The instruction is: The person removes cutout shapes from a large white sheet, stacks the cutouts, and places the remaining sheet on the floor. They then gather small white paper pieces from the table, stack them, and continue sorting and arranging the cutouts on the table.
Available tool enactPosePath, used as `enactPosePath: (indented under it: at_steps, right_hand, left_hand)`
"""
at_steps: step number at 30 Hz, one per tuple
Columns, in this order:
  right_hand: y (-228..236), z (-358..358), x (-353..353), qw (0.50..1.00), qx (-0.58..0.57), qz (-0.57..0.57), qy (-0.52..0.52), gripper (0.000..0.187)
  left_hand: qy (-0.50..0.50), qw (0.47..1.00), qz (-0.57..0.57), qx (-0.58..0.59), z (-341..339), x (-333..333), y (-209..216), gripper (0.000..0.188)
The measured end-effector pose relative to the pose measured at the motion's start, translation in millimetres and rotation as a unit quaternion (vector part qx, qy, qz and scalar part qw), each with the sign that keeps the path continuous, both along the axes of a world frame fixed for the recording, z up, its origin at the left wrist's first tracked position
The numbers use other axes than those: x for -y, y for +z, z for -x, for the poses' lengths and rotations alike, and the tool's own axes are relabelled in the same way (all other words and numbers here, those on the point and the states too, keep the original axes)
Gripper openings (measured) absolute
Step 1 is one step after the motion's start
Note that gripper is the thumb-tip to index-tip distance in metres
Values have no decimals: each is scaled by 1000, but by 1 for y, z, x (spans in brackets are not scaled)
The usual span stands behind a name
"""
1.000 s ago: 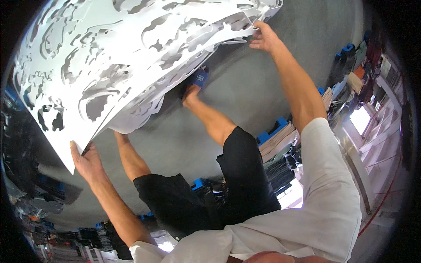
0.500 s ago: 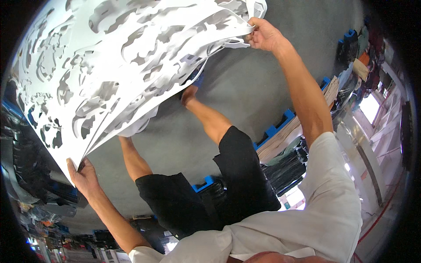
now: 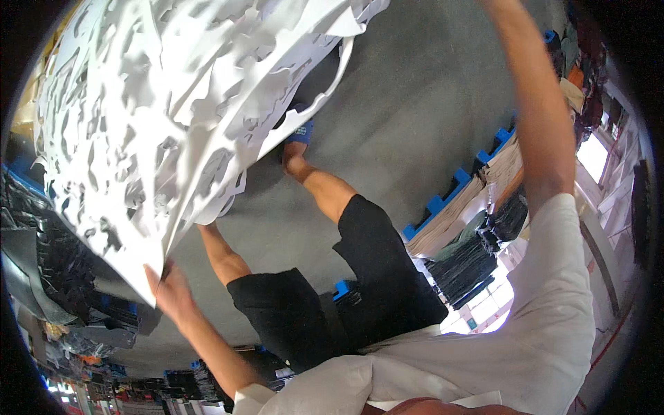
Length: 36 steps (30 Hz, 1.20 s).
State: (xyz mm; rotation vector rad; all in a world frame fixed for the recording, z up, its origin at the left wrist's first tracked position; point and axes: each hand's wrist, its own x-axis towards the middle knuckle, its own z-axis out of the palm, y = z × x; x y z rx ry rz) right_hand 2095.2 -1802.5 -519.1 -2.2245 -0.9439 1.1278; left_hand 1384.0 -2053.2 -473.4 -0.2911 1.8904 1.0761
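Fingers of the left hand pinching white cut-out sheeting by its corner

Head cam: it's all bunched up, upper left, above the gray floor. Right forearm runs off the top edge, so can't tell what the right hand's doing.
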Motion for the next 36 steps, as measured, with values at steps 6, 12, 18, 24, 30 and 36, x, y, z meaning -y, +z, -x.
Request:
enactPosePath:
  at_steps: [6,12,18,24,30,36]
  right_hand:
    - [-95,-33,101,950,-121,176,-229,31]
    - [-81,-66,92,778,-512,-37,-362,36]
    - [35,-93,-15,924,-263,-140,-239,22]
    - [15,-185,-106,995,31,-84,-50,20]
    - [-193,-129,123,960,15,182,-211,41]
    - [-330,127,244,836,-220,194,-465,65]
  left_hand:
    - [37,997,-1,61,-49,9,-49,39]
    - [13,997,-73,36,-93,-41,58,38]
    - [-55,981,-164,88,-88,-92,158,35]
    - [-50,995,-42,-73,-208,-114,84,49]
    - [18,1000,12,21,-162,15,-160,42]
    - [-10,999,-17,45,65,94,-215,41]
